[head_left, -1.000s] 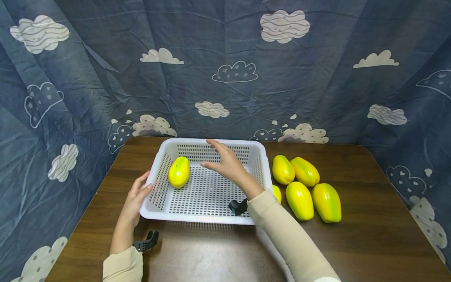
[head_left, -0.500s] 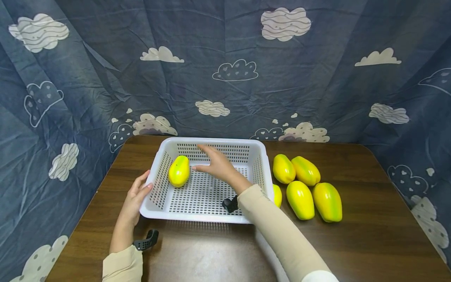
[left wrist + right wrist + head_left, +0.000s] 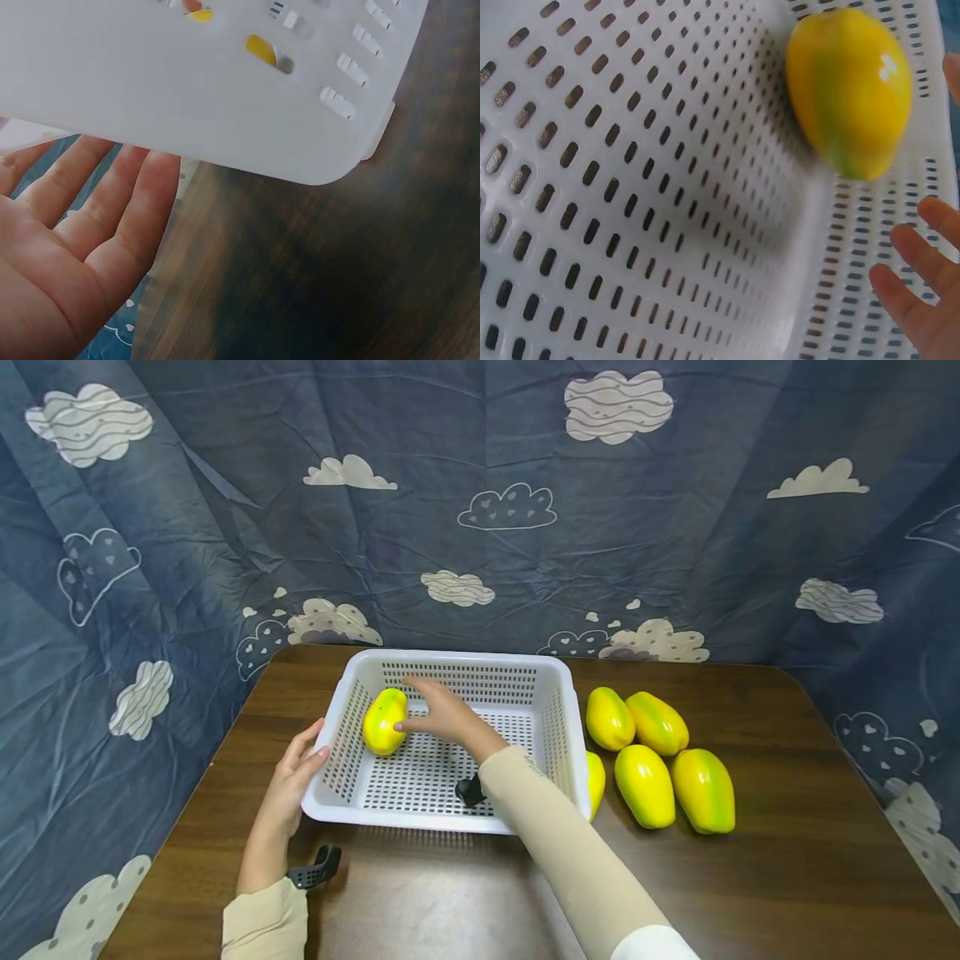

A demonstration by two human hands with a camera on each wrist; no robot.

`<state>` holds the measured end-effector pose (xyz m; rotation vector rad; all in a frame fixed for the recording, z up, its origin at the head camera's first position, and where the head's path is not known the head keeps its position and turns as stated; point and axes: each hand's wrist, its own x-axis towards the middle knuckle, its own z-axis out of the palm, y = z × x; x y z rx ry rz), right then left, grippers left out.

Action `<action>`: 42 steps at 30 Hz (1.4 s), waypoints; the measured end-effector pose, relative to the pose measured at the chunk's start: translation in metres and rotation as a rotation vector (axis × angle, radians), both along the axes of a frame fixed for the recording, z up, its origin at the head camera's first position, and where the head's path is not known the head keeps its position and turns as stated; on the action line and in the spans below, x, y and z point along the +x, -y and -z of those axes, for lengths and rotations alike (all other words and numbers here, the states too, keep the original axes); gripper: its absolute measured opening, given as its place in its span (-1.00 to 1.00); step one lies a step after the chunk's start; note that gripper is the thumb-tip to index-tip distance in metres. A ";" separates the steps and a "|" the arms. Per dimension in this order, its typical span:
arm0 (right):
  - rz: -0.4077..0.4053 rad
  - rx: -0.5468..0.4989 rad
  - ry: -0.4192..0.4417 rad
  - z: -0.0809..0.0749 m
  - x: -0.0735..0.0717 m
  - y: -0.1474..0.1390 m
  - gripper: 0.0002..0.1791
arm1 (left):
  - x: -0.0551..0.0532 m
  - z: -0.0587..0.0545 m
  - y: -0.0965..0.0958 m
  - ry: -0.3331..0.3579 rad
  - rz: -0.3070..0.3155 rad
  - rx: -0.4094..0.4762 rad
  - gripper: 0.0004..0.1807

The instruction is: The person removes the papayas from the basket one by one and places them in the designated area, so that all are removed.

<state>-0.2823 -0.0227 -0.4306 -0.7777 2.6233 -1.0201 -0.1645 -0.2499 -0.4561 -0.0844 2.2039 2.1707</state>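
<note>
A yellow papaya with a green streak (image 3: 385, 722) lies at the left end inside a white perforated plastic basket (image 3: 450, 823). My right hand (image 3: 442, 714) reaches into the basket beside this papaya, thumb and fingers spread. In the head view its thumb tip overlaps the fruit's right side; the right wrist view shows the fingers (image 3: 915, 262) apart from the papaya (image 3: 849, 94). At the basket's left rim is my left hand (image 3: 285, 785), its fingertips and thumb touching the edge. The left wrist view shows its fingers (image 3: 105, 202) nearly straight against the basket's outside.
Several more papayas (image 3: 645, 785) lie on the brown wooden table (image 3: 795, 827) to the right of the basket. One papaya (image 3: 596, 783) is partly hidden behind the basket's right rim. A dark blue cloud-patterned cloth (image 3: 510, 560) hangs behind the table.
My right hand has moved left and slightly down within the basket, up to the papaya there. My left hand stays at the left rim. The view has shifted slightly.
</note>
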 end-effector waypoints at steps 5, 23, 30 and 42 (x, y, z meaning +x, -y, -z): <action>-0.003 0.016 0.072 0.006 -0.002 0.007 -0.13 | 0.000 0.000 0.000 0.005 0.005 0.000 -0.43; -0.107 0.005 0.188 0.013 0.002 0.020 -0.11 | -0.001 -0.001 -0.001 0.023 0.002 -0.006 -0.43; -0.121 0.021 0.181 0.008 0.007 0.028 -0.22 | -0.001 0.000 0.000 0.013 -0.008 0.009 -0.44; -0.073 0.069 0.191 0.003 0.015 0.035 -0.48 | 0.000 0.000 -0.001 -0.002 0.002 0.008 -0.44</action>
